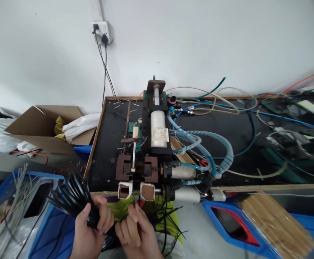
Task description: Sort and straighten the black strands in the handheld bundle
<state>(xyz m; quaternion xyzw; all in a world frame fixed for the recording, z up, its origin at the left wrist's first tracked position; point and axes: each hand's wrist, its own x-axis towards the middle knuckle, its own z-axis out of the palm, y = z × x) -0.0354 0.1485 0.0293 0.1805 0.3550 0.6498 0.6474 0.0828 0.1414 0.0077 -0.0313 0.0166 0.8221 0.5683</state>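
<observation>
My left hand (92,219) is closed round a looped bundle of black cables (72,192), which fans out up and to the left. Beside it, my right hand (137,226) pinches a thin black cable between thumb and fingers. That cable points up toward the gap between two white-edged jaws (147,191) of a pneumatic wire-stripping machine (159,127). Both hands are just in front of the bench edge, below the brown clamp blocks (123,168). Loose black cable ends (166,219) hang to the right of my right hand over yellow-green cloth.
The machine stands on a black bench (243,140) with wooden edging, and blue air hoses (224,140) curve off its right side. On the left are an open cardboard box (47,126) and a blue crate (50,230) with pale wires. A tape-wrapped cardboard package (277,225) lies lower right.
</observation>
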